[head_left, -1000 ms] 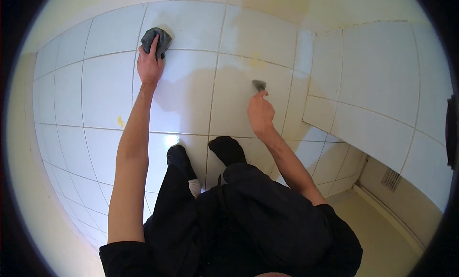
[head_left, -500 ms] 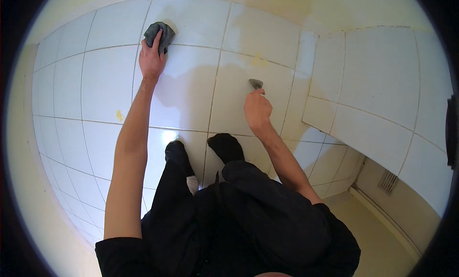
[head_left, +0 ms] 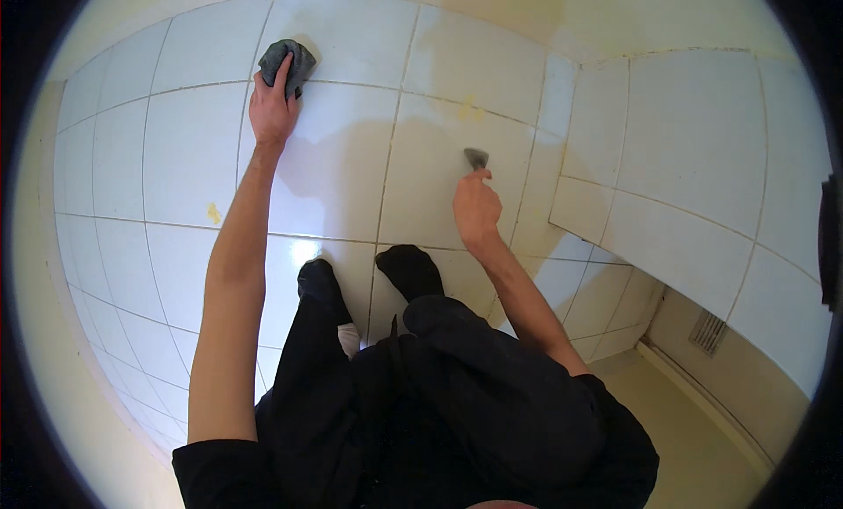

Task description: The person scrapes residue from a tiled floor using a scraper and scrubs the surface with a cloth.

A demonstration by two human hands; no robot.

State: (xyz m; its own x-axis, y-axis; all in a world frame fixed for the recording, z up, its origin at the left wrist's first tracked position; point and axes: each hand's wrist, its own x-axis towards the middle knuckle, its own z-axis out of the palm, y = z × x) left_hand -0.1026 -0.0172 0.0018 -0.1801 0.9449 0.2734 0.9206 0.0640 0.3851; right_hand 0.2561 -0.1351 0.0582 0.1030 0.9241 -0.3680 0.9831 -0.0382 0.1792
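At the far left my left hand (head_left: 273, 114) grips a bunched dark grey cloth (head_left: 299, 64), which rests against the white tiles (head_left: 342, 48). Its index finger lies stretched along the cloth. My right hand (head_left: 477, 209) is closed around the handle of a small scraper (head_left: 475, 158). The scraper's flat, triangular grey blade points away from me, over a tile right of the middle; whether it touches the tile I cannot tell. Just beyond the blade, a pale yellow smear (head_left: 471, 112) marks the tile.
Another yellow spot (head_left: 213, 213) lies left of my left forearm. My feet in dark socks (head_left: 411, 271) stand on the near tiles. To the right a tiled ledge (head_left: 680, 219) juts out, with a small vent grille (head_left: 708, 332) below it. A pale yellowish wall (head_left: 650, 17) borders the far side.
The scraper's blade has swung and shifted slightly right, with my right hand turning along with it. My left hand and the cloth keep nearly the same place on the tiles.
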